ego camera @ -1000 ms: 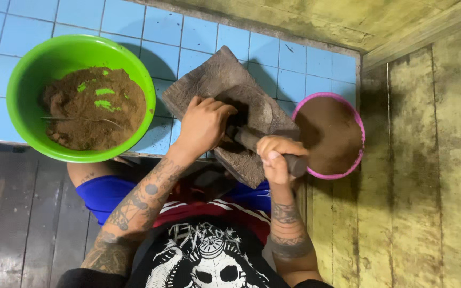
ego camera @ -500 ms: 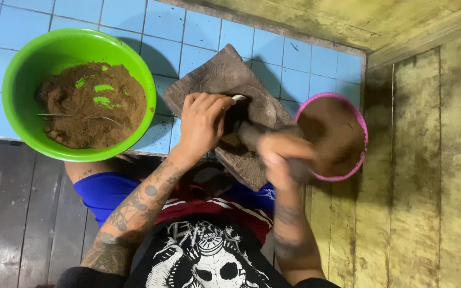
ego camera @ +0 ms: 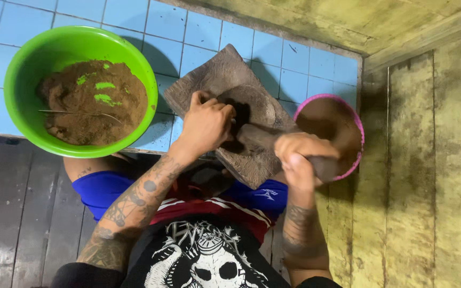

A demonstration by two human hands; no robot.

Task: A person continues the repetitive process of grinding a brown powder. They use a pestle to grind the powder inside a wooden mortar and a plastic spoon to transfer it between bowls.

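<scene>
- Step in hand, as I read it: grinding a dark paste on the stone slab. The stone roller lies across the slab's worn hollow, so I judge this mid-stroke, not loading or scooping.
- Right hand: fingers curled tight round the roller's near end, fist closed on it. It looks slightly blurred in the head view.
- Left hand: knuckles up, fingers bent down over the roller's far end at the hollow. I cannot tell whether they clamp the roller or only press on it; the fingertips are hidden in shadow.
- Where the roller is: on the slab, between the two hands, its middle bare and visible. The slab rests on the blue tiled ledge, tilted with one corner over the person's lap.
- Long axis: runs from upper left, under the left hand, down to lower right, where the end pokes past the right fist near the pink-rimmed bowl. It lies roughly flat on the slab, not upright.
- Next move, my judgement: it calls for even downward pressure from both hands and a stroke across the roller's axis, keeping paste inside the hollow.
- Nearby: green bowl of brown powder with green flecks, well apart to the left.
</scene>
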